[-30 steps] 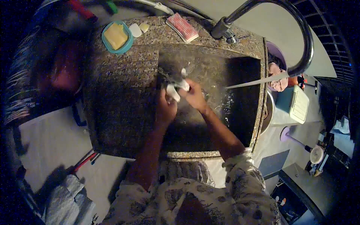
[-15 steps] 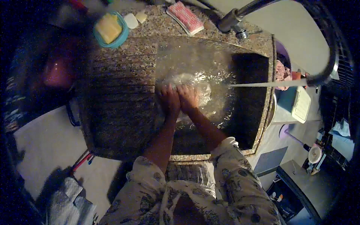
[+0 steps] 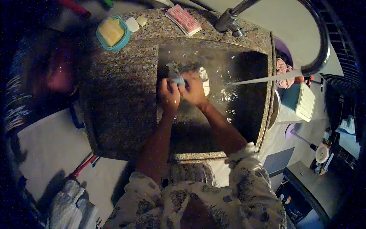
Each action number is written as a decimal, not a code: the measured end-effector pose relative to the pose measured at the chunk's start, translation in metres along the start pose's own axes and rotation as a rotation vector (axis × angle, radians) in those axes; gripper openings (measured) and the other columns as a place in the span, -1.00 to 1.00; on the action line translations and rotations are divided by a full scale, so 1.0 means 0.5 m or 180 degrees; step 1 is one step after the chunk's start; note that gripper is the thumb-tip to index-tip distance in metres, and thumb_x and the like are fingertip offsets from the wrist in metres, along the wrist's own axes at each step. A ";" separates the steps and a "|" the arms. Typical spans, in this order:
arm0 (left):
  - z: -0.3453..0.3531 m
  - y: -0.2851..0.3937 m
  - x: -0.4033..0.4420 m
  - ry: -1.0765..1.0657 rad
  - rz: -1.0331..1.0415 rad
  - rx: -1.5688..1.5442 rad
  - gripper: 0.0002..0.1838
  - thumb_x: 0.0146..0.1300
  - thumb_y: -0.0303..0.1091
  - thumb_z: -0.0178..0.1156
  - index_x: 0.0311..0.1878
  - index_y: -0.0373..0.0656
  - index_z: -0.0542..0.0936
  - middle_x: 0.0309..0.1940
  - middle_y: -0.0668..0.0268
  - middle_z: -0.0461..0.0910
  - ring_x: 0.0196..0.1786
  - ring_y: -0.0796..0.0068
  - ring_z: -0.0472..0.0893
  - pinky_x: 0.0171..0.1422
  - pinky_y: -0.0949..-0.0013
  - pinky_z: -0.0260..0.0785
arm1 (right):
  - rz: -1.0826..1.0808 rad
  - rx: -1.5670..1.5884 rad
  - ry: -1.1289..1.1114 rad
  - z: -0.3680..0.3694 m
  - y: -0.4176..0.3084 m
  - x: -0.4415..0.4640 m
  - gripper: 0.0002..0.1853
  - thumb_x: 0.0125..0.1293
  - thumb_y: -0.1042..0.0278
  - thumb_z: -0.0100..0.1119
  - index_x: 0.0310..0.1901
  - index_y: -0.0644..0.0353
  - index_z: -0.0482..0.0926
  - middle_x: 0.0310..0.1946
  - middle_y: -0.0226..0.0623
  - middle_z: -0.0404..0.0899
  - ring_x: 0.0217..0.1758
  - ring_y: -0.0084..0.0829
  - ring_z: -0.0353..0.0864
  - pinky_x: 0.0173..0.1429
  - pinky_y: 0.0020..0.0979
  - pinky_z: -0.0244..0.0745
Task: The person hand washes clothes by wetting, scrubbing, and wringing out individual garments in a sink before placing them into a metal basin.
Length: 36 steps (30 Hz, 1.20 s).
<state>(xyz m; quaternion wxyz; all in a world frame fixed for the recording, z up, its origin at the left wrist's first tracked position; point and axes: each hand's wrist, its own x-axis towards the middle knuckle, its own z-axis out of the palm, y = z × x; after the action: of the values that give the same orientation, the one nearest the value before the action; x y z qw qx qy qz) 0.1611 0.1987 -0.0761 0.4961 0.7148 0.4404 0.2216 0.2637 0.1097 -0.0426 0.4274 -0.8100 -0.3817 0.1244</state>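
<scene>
Both hands are over the water in the stone sink. My left hand is closed, its fingers curled around part of a wet cloth. Close beside it, my right hand grips the same bunched cloth, whose whitish part sticks out past the fingers on the right. A greyish, bluish bit shows between and above the hands, blurred by motion. Water pours from the faucet in a stream that enters the sink right of my hands.
On the back ledge lie a pink-bristled brush, a teal dish with a yellowish soap bar, and two small soap pieces. A ribbed stone washboard adjoins the basin's left side. Beyond the right rim stands a teal box with pale lid.
My hands have risen from pressing flat underwater to gripping the cloth, fingers curled. The water around them is less churned, and the camera view has shifted slightly.
</scene>
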 end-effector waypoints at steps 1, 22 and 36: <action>-0.026 0.003 -0.041 0.0142 0.0384 0.0185 -0.69 0.33 -0.21 0.12 -0.15 -0.32 0.58 -0.06 -0.13 0.61 0.07 -0.16 0.56 0.08 0.02 0.45 | -0.0166 -0.0023 -0.0050 -0.011 -0.019 -0.043 -0.60 0.03 0.14 0.30 -0.09 0.11 0.62 -0.04 0.03 0.56 0.06 0.11 0.50 0.21 0.03 0.39; 0.116 -0.247 -0.004 -0.0759 0.0030 0.2453 -0.65 0.31 -0.30 0.13 0.11 -0.24 0.53 0.00 -0.06 0.56 0.08 -0.08 0.53 0.20 -0.01 0.37 | 0.1624 -0.0622 -0.2347 0.133 0.163 0.009 -0.68 0.30 0.19 0.13 0.05 -0.01 0.65 0.08 -0.13 0.57 0.26 -0.02 0.46 0.36 -0.02 0.32; -0.129 0.033 -0.139 -0.0415 0.1603 0.1385 -0.74 0.36 -0.35 0.04 0.05 -0.25 0.47 0.03 -0.13 0.51 0.16 -0.21 0.48 0.24 -0.06 0.36 | -0.0690 -0.0300 -0.0305 -0.046 -0.064 -0.160 -0.68 0.19 0.27 0.28 -0.02 0.14 0.61 0.18 -0.02 0.46 0.23 0.01 0.45 0.32 0.01 0.32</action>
<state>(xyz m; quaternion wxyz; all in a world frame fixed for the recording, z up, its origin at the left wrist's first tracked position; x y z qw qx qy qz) 0.0835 0.1709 -0.0261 0.2888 0.9029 0.2543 0.1918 0.2052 0.0490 -0.0134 0.3810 -0.7764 -0.4924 0.0980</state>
